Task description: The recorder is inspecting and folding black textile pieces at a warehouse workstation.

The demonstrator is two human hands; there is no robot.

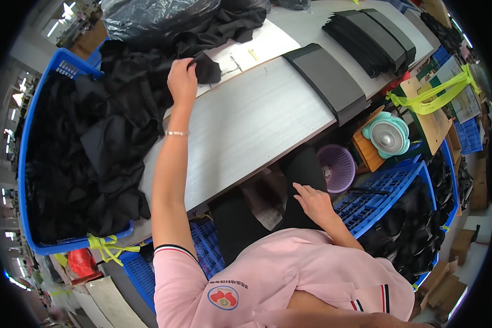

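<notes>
My left hand (182, 82) reaches out over the table, its fingers closed on the edge of a black fabric piece (206, 68). That piece lies at the border of a loose heap of black fabric (106, 139), which fills a big blue basket (24, 180) on the left. My right hand (314, 205) rests on my black-trousered thigh (303, 169), fingers stretched out and holding nothing.
Flat stacks of black pieces (328, 82) lie along the table (240, 131). Clear plastic (153, 19) covers more fabric at the far left. At right are a purple basket (341, 177), a turquoise fan (387, 135) and a blue basket (385, 183) beside black pieces.
</notes>
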